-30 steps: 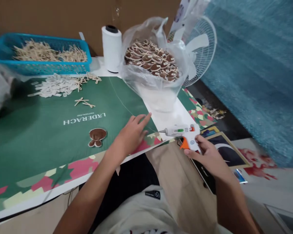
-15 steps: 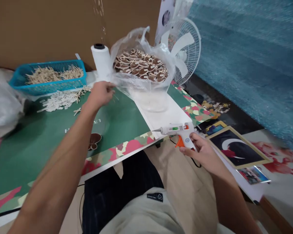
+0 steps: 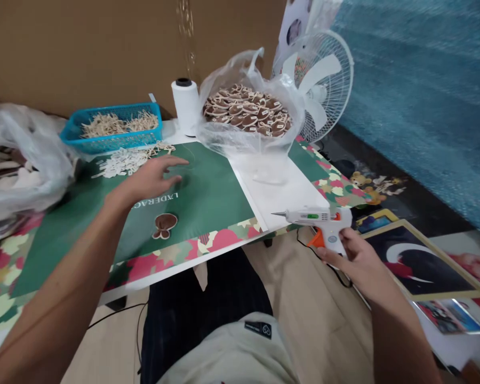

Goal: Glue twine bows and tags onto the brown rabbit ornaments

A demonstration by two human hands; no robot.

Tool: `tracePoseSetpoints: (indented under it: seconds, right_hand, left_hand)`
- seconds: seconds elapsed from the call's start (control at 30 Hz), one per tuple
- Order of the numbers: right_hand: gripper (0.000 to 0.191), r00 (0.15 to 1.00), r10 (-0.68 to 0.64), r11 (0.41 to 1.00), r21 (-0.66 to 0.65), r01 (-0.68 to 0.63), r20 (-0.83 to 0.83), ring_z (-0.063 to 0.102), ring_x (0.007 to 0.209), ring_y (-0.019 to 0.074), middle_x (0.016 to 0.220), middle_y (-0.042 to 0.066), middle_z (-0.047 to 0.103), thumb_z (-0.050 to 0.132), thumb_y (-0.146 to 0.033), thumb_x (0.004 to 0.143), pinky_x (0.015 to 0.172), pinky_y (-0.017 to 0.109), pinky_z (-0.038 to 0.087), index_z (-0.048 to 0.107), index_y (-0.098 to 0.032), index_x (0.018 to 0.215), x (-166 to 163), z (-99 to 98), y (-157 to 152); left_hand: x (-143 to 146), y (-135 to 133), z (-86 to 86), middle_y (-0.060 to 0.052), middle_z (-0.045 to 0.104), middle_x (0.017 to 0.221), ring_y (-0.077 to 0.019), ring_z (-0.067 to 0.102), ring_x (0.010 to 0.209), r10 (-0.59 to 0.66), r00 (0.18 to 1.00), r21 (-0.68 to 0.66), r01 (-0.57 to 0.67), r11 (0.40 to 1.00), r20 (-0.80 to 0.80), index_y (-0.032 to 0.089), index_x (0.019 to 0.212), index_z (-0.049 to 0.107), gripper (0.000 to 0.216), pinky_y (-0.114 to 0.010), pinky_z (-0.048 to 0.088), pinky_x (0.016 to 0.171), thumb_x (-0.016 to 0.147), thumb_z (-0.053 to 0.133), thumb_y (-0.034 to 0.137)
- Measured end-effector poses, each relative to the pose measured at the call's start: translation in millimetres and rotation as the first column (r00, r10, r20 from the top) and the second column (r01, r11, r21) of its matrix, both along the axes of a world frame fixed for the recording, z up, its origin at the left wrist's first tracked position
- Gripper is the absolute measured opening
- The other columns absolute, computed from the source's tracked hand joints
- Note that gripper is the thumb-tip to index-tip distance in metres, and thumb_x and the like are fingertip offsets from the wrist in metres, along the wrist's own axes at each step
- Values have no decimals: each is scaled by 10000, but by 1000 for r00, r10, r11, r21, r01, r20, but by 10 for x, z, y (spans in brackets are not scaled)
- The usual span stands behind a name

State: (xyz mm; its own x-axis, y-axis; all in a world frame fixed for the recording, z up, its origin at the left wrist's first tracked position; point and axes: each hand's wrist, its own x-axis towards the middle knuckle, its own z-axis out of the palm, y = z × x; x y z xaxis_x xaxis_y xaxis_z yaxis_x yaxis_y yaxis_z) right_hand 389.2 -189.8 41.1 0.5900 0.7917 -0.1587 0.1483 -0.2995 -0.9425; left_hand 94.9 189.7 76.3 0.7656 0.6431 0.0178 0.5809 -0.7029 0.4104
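Observation:
My right hand [image 3: 354,256] grips a white hot glue gun [image 3: 324,224] with an orange trigger, its nozzle pointing left past the table's front edge. My left hand [image 3: 160,173] hovers over the green sheet [image 3: 212,186], fingers apart and holding nothing I can see. Just beyond it lie a pile of small white labels [image 3: 118,162] and some beige bows [image 3: 160,149]. Nearer to me, a brown felt piece with pale edging [image 3: 165,225] rests flat on the sheet, shaped like a rounded body with two small lobes.
A blue basket [image 3: 112,143] of beige bows, a white thread cone [image 3: 185,109] and a clear bag [image 3: 248,141] of brown pieces stand at the back. A fan [image 3: 324,85] is behind the bag. Another plastic bag [image 3: 44,160] sits left; framed pictures [image 3: 424,261] lie right.
My left hand has drawn back from near the thread cone, and its fingers have spread. The view has turned left, showing more of the left bag. The glue gun stays in my right hand.

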Motion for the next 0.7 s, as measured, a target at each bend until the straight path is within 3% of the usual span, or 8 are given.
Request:
tracePoseSetpoints:
  seconds: [0.17, 0.27, 0.37, 0.43, 0.53, 0.63, 0.7]
  right_hand:
    - [431, 998, 57, 998, 23, -57, -1, 719, 969, 271, 1055, 72, 749, 871, -520, 775, 804, 382, 607, 633, -250, 1011, -66, -133, 71]
    - [413, 999, 20, 998, 63, -23, 48, 720, 1047, 272, 1080, 67, 746, 847, -512, 810, 882, 396, 603, 610, -248, 1020, -60, -282, 71]
    - [502, 996, -50, 993, 111, 41, 80, 709, 1134, 279, 1185, 71, 744, 845, -458, 820, 947, 412, 586, 587, -265, 1205, -13, -387, 15]
    - [569, 995, -90, 990, 115, 85, 37, 724, 1075, 286, 1188, 74, 754, 862, -443, 797, 888, 405, 593, 576, -277, 1260, 23, -405, -42]
    - [430, 994, -93, 992, 81, 97, -52, 721, 902, 268, 1074, 60, 775, 854, -457, 808, 787, 376, 578, 656, -275, 1144, 40, -376, -97]
    - [281, 994, 11, 994, 112, 1, -106, 672, 822, 228, 1046, 51, 768, 820, -448, 858, 759, 349, 546, 732, -264, 1051, -16, -344, -53]
    - [257, 987, 81, 983, 172, -57, -138, 638, 779, 206, 1007, 45, 758, 812, -430, 872, 733, 340, 525, 748, -256, 1050, -85, -346, 30]
  left_hand:
    - [183, -364, -17, -120, 694, 1422, -303, 691, 1194, -131, 989, -104, 138, 985, 70, 191, 1358, 705, 557, -473, 559, 1061, 919, 577, 510]
    - [210, -427, 147, -111, 758, 1304, -257, 723, 1123, -54, 982, -198, 91, 976, 183, 147, 1324, 709, 529, -444, 559, 1061, 943, 604, 498]
    - [105, -485, 428, -102, 779, 1202, -228, 721, 1109, 62, 913, -119, -15, 993, 404, 51, 1275, 705, 514, -433, 538, 1044, 962, 596, 445]
    - [5, -573, 611, -61, 776, 1132, -222, 715, 1115, 84, 868, -13, -89, 996, 490, 32, 1252, 707, 525, -440, 518, 1022, 959, 578, 448]
    - [-110, -766, 787, -5, 765, 1105, -196, 711, 1103, 11, 866, 93, -66, 993, 501, 83, 1214, 734, 464, -415, 525, 1013, 982, 569, 450]
    - [-181, -973, 827, 3, 778, 1087, -161, 716, 1051, -82, 872, 82, 48, 995, 483, 146, 1190, 747, 323, -349, 560, 995, 1023, 582, 368]
    - [-237, -1139, 790, -10, 779, 1105, -161, 720, 1038, -76, 868, 32, 70, 997, 490, 189, 1188, 747, 265, -334, 584, 963, 1047, 563, 318]
